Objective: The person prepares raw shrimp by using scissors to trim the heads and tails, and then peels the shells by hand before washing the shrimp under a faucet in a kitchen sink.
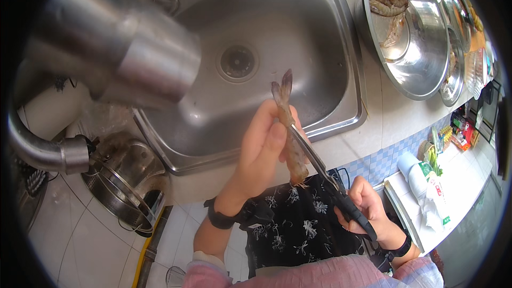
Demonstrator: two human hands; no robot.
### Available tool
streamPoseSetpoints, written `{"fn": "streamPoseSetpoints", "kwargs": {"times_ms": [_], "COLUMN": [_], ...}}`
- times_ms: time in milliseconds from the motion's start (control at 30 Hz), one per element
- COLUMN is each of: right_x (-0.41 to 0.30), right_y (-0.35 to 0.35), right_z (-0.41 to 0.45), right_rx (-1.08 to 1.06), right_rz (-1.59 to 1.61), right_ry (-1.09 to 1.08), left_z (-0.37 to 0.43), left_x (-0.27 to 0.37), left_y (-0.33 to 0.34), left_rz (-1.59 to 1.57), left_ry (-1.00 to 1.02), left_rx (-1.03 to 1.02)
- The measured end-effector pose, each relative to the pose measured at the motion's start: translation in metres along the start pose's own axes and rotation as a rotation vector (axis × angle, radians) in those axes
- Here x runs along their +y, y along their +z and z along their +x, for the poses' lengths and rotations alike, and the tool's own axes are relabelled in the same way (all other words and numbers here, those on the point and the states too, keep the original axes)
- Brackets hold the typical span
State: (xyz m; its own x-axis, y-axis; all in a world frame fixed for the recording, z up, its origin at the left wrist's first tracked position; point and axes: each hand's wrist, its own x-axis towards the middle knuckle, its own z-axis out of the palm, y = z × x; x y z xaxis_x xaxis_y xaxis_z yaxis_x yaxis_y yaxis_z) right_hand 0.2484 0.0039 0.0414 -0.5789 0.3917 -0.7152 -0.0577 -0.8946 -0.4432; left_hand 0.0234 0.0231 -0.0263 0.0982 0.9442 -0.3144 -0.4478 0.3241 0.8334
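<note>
A raw shrimp [297, 156], its tail fan upward and without a visible head, is held by my left hand [264, 148] over the front rim of the stainless steel sink [280, 16]. Black-handled kitchen scissors [316, 160] are gripped in my right hand [366, 208], lower and to the right. Their metal blades lie along the shrimp, with the tips touching it near the tail. At upper right, a large steel bowl [424, 48] holds several shrimp [386, 0].
A blurred metal faucet or pipe part [140, 48] looms close at upper left. Steel pots [132, 184] stand left of the sink. Smaller bowls [454, 76] sit beyond the large bowl. A plastic bag [436, 204] and vegetables [433, 156] lie on a white surface at right.
</note>
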Motion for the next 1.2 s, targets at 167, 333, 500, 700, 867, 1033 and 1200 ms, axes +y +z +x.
{"fn": "streamPoseSetpoints", "kwargs": {"times_ms": [167, 333, 500, 700, 867, 1033, 1200], "right_x": [0.000, 0.007, 0.004, -0.002, -0.011, -0.011, -0.006], "right_y": [0.005, 0.004, 0.007, 0.009, 0.007, 0.006, 0.008], "right_z": [0.003, 0.005, 0.007, 0.007, 0.002, 0.000, 0.003], "right_rx": [0.028, 0.011, 0.012, -0.024, -0.048, -0.051, -0.085], "right_rz": [0.075, 0.049, 0.103, 0.206, 0.248, 0.249, 0.206], "right_ry": [0.027, 0.012, -0.012, 0.023, 0.114, 0.114, 0.000], "left_z": [0.002, 0.002, 0.002, -0.001, -0.003, -0.005, -0.006], "left_x": [0.004, -0.001, -0.003, 0.000, 0.004, 0.005, 0.004], "left_y": [-0.003, -0.005, -0.003, -0.006, -0.012, -0.013, -0.008], "left_rz": [0.045, 0.049, 0.029, 0.057, 0.124, 0.105, 0.036], "left_ry": [-0.026, 0.023, 0.010, -0.027, -0.068, -0.123, -0.120], "left_rx": [-0.020, -0.026, 0.004, 0.025, -0.024, -0.044, -0.014]}}
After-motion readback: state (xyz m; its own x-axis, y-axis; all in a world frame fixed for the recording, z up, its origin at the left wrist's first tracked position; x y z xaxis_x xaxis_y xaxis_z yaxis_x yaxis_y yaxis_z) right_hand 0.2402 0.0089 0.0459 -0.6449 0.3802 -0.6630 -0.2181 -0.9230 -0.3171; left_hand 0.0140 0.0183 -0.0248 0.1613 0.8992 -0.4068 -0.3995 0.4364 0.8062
